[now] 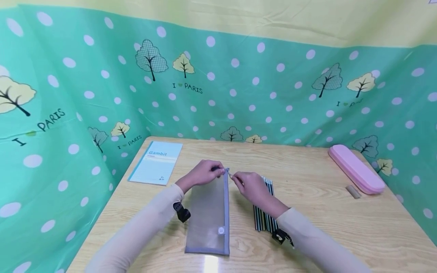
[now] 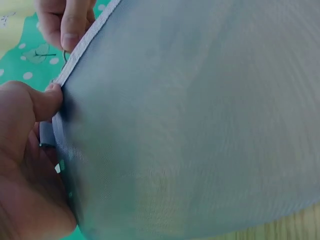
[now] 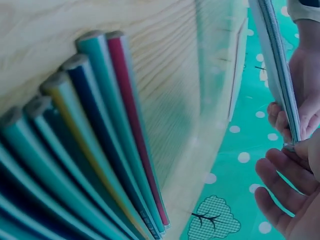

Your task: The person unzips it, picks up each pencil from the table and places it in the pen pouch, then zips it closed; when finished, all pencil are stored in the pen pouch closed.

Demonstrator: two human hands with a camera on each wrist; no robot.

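- We judge the step in hand to be working the zipper at the pouch's far corner; we cannot tell from these views whether it is being opened or closed.
- The left hand [image 1: 205, 173] pinches that far corner between thumb and fingers, so we read it as the anchoring hand.
- The right hand [image 1: 250, 185] grips the small metal zipper pull [image 1: 231, 176] between thumb and forefinger; in the right wrist view its remaining fingers are loosely spread and hold nothing.
- For the next move, in our judgement, we need the corner kept taut and the pull drawn in line with the zipper; slack mesh could snag the slider.
- The grey mesh pouch [image 1: 206, 216] extends from the hands toward us, zipper edge on the right, in front of the left forearm's wrist.
- Beside it on the right, partly under the right forearm, we find a row of pencils [image 1: 263, 223] on the desk [image 1: 300, 159].
- Farther out: a blue notebook [image 1: 155, 163] at far left; an eraser [image 1: 353, 192] and a pink pencil case [image 1: 356, 168] at far right.
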